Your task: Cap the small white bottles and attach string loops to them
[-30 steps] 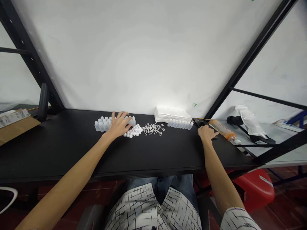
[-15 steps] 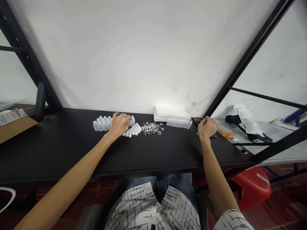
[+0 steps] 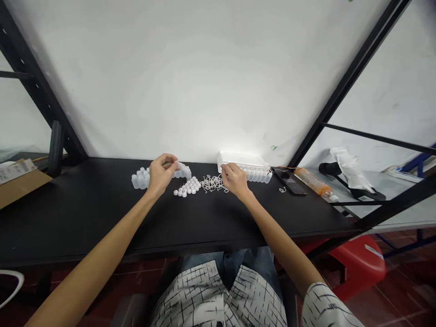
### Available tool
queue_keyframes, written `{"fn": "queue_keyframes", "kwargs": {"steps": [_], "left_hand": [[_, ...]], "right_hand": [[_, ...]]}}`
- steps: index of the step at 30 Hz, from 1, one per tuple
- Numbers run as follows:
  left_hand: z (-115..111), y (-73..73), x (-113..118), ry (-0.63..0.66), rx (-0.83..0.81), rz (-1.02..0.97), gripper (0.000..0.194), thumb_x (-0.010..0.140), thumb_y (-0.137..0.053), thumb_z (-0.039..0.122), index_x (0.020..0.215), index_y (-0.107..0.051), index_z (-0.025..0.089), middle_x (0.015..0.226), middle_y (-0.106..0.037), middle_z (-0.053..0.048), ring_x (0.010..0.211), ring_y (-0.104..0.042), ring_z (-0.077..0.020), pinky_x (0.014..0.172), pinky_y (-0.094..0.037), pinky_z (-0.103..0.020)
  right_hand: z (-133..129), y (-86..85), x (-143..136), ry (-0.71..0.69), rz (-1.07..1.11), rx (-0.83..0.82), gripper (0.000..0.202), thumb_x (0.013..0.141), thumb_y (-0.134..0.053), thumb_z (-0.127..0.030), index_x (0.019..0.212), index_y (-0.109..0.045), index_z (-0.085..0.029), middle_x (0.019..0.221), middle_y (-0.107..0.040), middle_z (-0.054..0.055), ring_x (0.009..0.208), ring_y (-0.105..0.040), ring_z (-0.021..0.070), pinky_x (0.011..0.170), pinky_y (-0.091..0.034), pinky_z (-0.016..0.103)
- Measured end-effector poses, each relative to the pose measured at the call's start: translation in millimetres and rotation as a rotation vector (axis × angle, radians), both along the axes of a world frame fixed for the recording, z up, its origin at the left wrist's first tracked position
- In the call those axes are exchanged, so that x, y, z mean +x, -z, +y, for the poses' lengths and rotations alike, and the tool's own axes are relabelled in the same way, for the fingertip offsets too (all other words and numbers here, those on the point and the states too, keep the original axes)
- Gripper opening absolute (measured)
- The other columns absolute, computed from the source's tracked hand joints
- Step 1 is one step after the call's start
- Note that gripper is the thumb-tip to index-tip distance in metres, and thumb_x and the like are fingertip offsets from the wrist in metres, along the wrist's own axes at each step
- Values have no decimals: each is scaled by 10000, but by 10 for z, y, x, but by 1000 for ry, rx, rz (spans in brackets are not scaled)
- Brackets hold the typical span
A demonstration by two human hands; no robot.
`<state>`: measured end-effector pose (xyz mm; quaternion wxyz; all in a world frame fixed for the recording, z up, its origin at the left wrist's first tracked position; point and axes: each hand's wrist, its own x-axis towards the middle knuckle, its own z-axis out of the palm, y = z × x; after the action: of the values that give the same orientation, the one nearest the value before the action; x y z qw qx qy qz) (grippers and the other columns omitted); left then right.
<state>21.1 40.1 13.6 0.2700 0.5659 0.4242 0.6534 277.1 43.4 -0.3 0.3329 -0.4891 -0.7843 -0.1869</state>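
My left hand [image 3: 161,174] pinches a small translucent bottle [image 3: 184,169], tilted above the white caps [image 3: 188,186]. Behind and left of it, more translucent bottles [image 3: 140,179] stand in a cluster. My right hand [image 3: 235,179] has its fingers pinched together just right of a loose pile of white curled pieces [image 3: 212,183]; whatever is between the fingertips is too small to make out. A row of bottles [image 3: 259,175] lies right of that hand, in front of a white stack [image 3: 242,159].
A black phone [image 3: 290,181] and a single curled piece [image 3: 282,190] are on the right of the black table [image 3: 211,222]. Beyond them lies an orange-labelled bottle [image 3: 312,181]. A cardboard box [image 3: 25,184] sits far left, and black frame posts rise at both sides.
My left hand has lifted a bottle from the cluster. My right hand has moved left from the phone to beside the curled pieces, uncovering the phone.
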Motion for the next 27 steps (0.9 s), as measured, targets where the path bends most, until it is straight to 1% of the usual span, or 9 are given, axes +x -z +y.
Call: {"fn": "queue_keyframes", "kwargs": {"steps": [3, 5, 8, 12, 16, 20, 22, 25, 27], "left_hand": [[-4, -34, 15, 112, -60, -205, 202, 643, -654, 224, 817, -560, 183, 769, -572, 21, 691, -654, -164, 657, -596, -351], [-8, -52, 24, 152, -111, -270, 207, 647, -624, 217, 835, -542, 185, 735, -560, 27, 630, -632, -152, 572, -574, -326], [-20, -65, 47, 188, -149, -312, 195, 666, -594, 214, 850, -543, 179, 724, -575, 12, 560, -592, -134, 457, -480, -252], [-63, -75, 101, 245, -176, -280, 173, 697, -623, 232, 849, -577, 164, 758, -596, -15, 508, -501, -88, 394, -343, -198], [-107, -69, 152, 299, -215, -233, 235, 711, -697, 293, 882, -628, 146, 805, -613, -42, 526, -454, -70, 395, -284, -179], [-105, -32, 170, 329, -228, -180, 351, 688, -774, 351, 947, -678, 134, 886, -656, -86, 553, -470, -71, 402, -287, -181], [-89, -5, 169, 342, -230, -154, 393, 672, -802, 358, 970, -700, 123, 902, -673, -105, 569, -496, -84, 404, -308, -194], [-72, 22, 164, 339, -231, -92, 417, 661, -827, 353, 988, -726, 116, 835, -687, -97, 532, -498, -84, 415, -348, -222], [-79, 20, 164, 327, -230, -49, 410, 660, -833, 347, 985, -739, 116, 752, -679, -70, 474, -468, -69, 433, -379, -240]], "right_hand": [[120, -11, -145, 25, -7, -64, 309, 954, -375, -160, 1042, -672, -166, 983, -670, 116, 949, -572, 228, 622, -368, 289], [166, 17, -190, 42, -3, -92, 273, 955, -417, -201, 1040, -675, -173, 1023, -658, 117, 971, -561, 237, 601, -355, 287], [178, 104, -168, 56, -9, -146, 245, 946, -490, -286, 1066, -679, -185, 1085, -640, 119, 1015, -556, 252, 603, -366, 283], [156, 193, -79, 55, -26, -231, 217, 925, -532, -288, 1026, -705, -203, 1057, -656, 103, 1014, -576, 249, 638, -394, 284], [149, 189, -49, 54, 7, -299, 204, 905, -527, -219, 912, -731, -218, 977, -678, 77, 935, -598, 224, 617, -382, 276], [159, 140, -13, 13, 124, -331, 162, 871, -580, -245, 852, -736, -208, 941, -691, 62, 810, -604, 189, 652, -402, 276], [176, 118, 30, -15, 191, -345, 152, 853, -597, -250, 825, -738, -201, 874, -696, 50, 764, -602, 178, 676, -413, 278], [205, 99, 97, -38, 265, -374, 145, 828, -606, -238, 800, -742, -198, 790, -697, 34, 727, -599, 170, 685, -417, 276], [211, 90, 124, -44, 285, -394, 138, 812, -610, -224, 798, -745, -200, 785, -704, 26, 708, -595, 163, 686, -414, 275]]}}
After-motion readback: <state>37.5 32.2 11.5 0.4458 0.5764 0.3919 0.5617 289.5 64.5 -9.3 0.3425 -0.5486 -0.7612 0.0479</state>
